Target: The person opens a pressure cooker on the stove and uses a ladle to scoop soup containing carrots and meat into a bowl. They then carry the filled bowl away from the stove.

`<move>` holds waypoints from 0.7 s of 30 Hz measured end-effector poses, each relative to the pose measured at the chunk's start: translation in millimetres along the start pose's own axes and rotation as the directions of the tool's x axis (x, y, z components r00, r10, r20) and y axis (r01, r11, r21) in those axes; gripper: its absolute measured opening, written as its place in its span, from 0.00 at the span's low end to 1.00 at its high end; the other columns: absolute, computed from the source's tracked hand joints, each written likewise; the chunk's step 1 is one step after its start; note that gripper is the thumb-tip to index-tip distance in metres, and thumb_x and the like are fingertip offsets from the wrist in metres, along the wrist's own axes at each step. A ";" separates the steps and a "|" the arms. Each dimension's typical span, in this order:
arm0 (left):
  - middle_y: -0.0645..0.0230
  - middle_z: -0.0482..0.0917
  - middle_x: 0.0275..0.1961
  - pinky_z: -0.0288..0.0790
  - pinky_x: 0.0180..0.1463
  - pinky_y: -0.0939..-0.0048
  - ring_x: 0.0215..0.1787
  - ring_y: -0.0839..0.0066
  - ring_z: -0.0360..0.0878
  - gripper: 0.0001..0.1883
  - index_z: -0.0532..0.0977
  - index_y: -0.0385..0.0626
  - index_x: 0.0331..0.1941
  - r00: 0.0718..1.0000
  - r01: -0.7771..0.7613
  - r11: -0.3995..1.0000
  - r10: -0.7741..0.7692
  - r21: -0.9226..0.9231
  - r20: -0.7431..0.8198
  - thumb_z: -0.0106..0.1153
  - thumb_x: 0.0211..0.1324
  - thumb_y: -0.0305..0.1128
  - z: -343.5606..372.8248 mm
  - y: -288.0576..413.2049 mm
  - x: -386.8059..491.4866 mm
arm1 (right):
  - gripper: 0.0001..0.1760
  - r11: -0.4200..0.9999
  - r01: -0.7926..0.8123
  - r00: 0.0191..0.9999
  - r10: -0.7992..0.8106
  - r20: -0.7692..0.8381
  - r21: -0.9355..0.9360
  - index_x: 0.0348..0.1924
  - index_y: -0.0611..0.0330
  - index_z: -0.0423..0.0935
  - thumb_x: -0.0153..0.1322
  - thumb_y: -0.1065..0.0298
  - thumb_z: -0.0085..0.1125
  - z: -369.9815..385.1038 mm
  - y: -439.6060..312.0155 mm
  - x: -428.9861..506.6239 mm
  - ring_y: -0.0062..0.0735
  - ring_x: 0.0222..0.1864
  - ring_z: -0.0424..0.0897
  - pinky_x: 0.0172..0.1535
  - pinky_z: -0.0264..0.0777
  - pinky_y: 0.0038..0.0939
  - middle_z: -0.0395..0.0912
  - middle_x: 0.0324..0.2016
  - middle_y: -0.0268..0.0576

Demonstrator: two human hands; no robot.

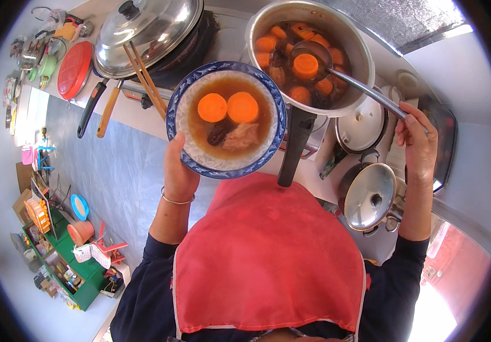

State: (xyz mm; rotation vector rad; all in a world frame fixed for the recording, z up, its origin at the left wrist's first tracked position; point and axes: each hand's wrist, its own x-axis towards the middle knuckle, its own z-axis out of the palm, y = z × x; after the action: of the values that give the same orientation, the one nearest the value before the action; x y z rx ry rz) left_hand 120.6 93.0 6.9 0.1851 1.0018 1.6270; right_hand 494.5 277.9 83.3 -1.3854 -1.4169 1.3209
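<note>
My left hand (180, 167) grips a blue-rimmed bowl (172, 96) by its near left edge, thumb on the rim. In the bowl, brown broth (245, 160) holds two carrot rounds (242, 107), a piece of pale meat (241, 137) and a dark wrinkled piece (219, 133). Wooden chopsticks (145, 79) stick out past the bowl; their lower ends are hidden behind it. My right hand (417, 137) holds the handle of a metal ladle (367, 89). The ladle's head is inside a pressure cooker pot (364, 55), with a carrot round (306, 66) in it. More carrot chunks (266, 43) lie in the pot's dark broth.
Left of the pot stands a wok with a domed metal lid (153, 32). The pot's black handle (294, 147) points towards my red apron (267, 256). Lidded pots (369, 196) stand at the right. A red round lid or tray (74, 70) is at the counter's left.
</note>
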 end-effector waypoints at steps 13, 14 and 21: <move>0.71 0.78 0.44 0.66 0.40 0.78 0.41 0.81 0.75 0.19 0.71 0.41 0.51 0.998 -0.050 0.993 0.054 0.105 -0.034 0.42 0.68 0.43 4.0 -0.8 5.3 | 0.20 0.995 0.020 0.997 -0.012 -0.078 0.103 0.50 0.71 0.74 0.73 0.62 0.50 -21.3 -16.0 -7.2 0.14 0.16 0.60 0.18 0.50 0.15 0.69 0.20 0.34; 0.73 0.78 0.41 0.65 0.36 0.81 0.37 0.84 0.75 0.18 0.72 0.43 0.50 0.998 -0.045 0.993 0.050 0.111 -0.042 0.42 0.68 0.44 3.8 -0.6 5.7 | 0.21 0.994 0.041 0.997 -0.035 -0.063 0.105 0.50 0.71 0.74 0.73 0.62 0.49 -23.2 -20.1 -9.6 0.14 0.16 0.60 0.18 0.50 0.15 0.68 0.20 0.34; 0.82 0.75 0.26 0.48 0.20 0.86 0.18 0.92 0.59 0.18 0.74 0.49 0.42 0.995 -0.050 0.986 0.064 0.161 -0.078 0.44 0.66 0.50 6.3 -1.5 10.2 | 0.24 0.981 0.151 0.988 -0.154 0.010 0.122 0.52 0.73 0.71 0.73 0.58 0.50 -18.5 -56.4 -29.1 0.13 0.14 0.58 0.16 0.49 0.14 0.68 0.19 0.35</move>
State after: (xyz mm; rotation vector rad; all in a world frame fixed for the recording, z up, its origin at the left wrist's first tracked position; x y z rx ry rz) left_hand 122.1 104.9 5.9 0.2573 1.2013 1.6176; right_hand 504.3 259.0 145.9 -1.1643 -1.4028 1.3005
